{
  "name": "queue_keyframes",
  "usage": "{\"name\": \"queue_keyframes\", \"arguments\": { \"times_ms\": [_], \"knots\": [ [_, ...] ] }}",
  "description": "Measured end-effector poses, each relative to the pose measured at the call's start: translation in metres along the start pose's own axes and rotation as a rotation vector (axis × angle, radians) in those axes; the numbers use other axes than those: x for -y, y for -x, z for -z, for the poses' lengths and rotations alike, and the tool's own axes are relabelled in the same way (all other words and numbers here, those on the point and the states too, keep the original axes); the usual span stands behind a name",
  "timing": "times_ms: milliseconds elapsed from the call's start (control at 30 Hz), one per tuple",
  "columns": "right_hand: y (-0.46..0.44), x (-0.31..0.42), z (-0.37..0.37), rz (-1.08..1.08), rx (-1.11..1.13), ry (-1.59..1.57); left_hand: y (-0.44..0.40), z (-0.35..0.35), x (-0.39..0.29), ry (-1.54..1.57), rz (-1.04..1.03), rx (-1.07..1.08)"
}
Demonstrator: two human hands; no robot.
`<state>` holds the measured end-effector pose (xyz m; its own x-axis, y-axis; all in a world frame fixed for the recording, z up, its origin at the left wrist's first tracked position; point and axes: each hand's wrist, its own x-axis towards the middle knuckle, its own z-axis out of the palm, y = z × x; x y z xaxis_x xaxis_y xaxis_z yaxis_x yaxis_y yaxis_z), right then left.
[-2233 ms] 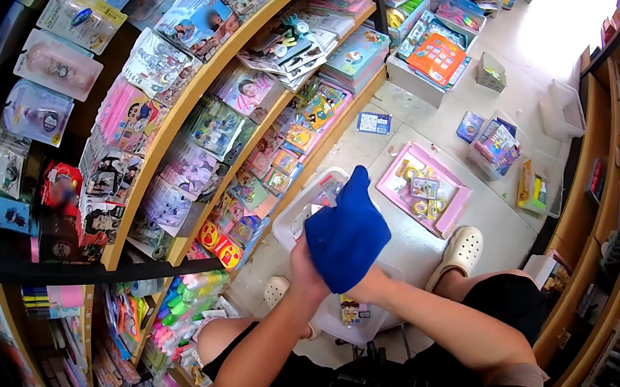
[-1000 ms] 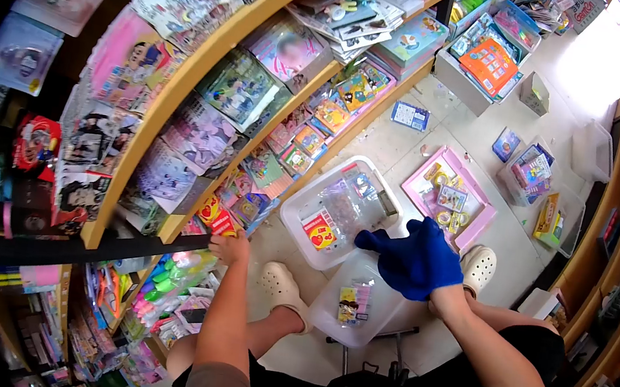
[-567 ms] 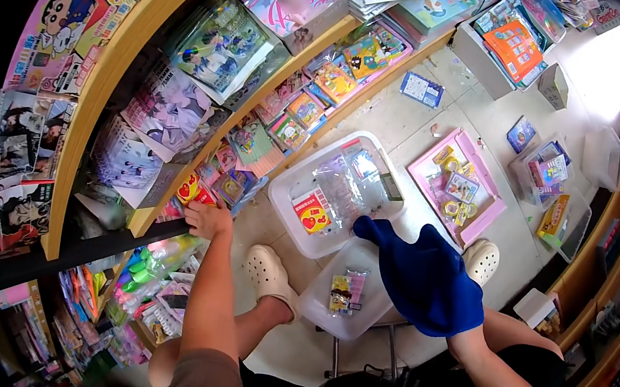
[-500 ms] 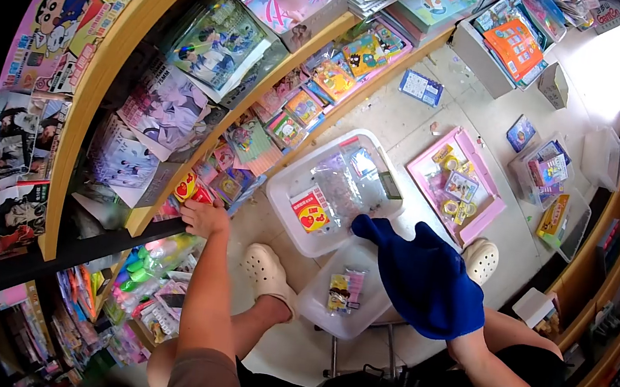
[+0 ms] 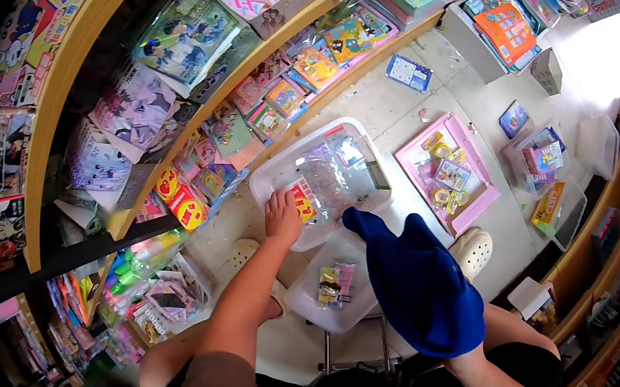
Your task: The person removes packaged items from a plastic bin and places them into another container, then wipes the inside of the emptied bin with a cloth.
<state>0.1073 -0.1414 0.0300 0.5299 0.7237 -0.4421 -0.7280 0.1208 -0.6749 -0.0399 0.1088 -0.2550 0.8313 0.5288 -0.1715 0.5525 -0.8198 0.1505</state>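
Note:
My left hand (image 5: 283, 217) reaches over the near rim of a clear plastic bin (image 5: 260, 187), its fingers somewhat apart at the left edge of a red-and-yellow packet (image 5: 302, 202) inside. Whether the fingertips grip the packet is hard to make out. A blue cloth (image 5: 423, 287) covers my right hand up to the wrist, hiding the fingers. One end of the cloth hangs by the bin's right side. Two red-and-yellow packets (image 5: 185, 204) lie on the shelf edge at left.
A translucent lid or tray (image 5: 305, 291) with small packets rests nearest my body. Right of the bin is a pink box (image 5: 489, 197) holding small goods. Wooden shelves (image 5: 241, 59) of booklets line the left. Clear containers (image 5: 598, 145) stand at the right.
My left hand has moved right from the shelf's red-and-yellow packets to the packet in the bin. The shelf packets are now uncovered. The cloth-covered right hand stays nearly in place; the view has shifted slightly.

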Motion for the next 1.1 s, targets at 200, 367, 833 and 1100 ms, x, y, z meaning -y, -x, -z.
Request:
{"name": "queue_keyframes", "arguments": {
  "times_ms": [200,367,833,1100],
  "knots": [
    [0.004,0.002,0.007,-0.011,-0.027,-0.020,-0.002,-0.030,-0.010,-0.245,0.148,0.101],
    [0.002,0.001,0.006,0.006,-0.028,-0.058,-0.008,-0.014,-0.005,-0.195,0.164,0.169],
    [-0.021,-0.035,0.025,0.372,-0.197,1.369,0.000,0.142,-0.070,1.682,0.657,0.500],
    [0.001,0.002,-0.032,1.070,-0.138,1.248,0.047,0.261,-0.165,2.203,0.314,0.827]
  ]
}}
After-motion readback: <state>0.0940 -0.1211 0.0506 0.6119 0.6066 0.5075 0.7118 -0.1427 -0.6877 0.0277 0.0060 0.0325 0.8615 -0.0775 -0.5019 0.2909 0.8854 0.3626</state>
